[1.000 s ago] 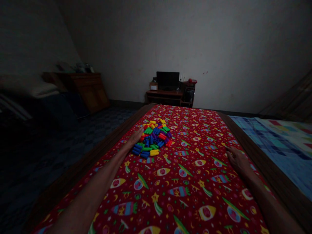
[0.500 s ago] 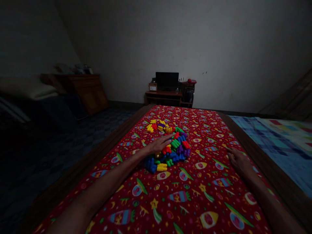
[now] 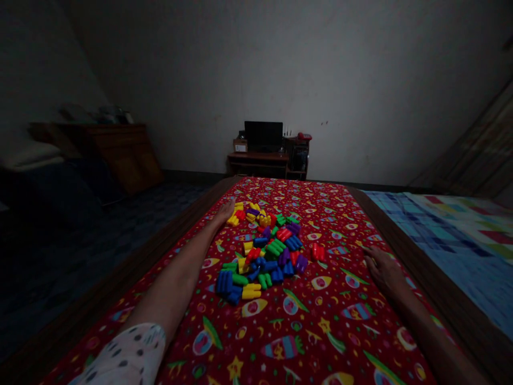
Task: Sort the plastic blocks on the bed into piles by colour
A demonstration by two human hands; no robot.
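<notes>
A loose pile of plastic toy blocks [image 3: 276, 247] in red, blue, green, yellow and purple lies on the red patterned cloth [image 3: 304, 331]. My left hand [image 3: 225, 212] is stretched forward at the far left of the pile, fingers extended, right beside some yellow blocks [image 3: 233, 220]; it grips nothing that I can see. One red block [image 3: 318, 252] sits a little apart on the pile's right. Further right, my right hand [image 3: 382, 268] rests on the cloth with fingers loosely bent and apart, away from the blocks and holding nothing.
Brown borders run along both sides of the cloth. To the right lies a blue checked cloth [image 3: 417, 246]. Against the back wall stands a desk [image 3: 258, 159] with a monitor [image 3: 263, 136]. A wooden cabinet [image 3: 120, 155] is at the left.
My left hand has moved off the middle of the pile to its far left. The blocks are more spread out, with a red one now apart on the right. My right hand stays put.
</notes>
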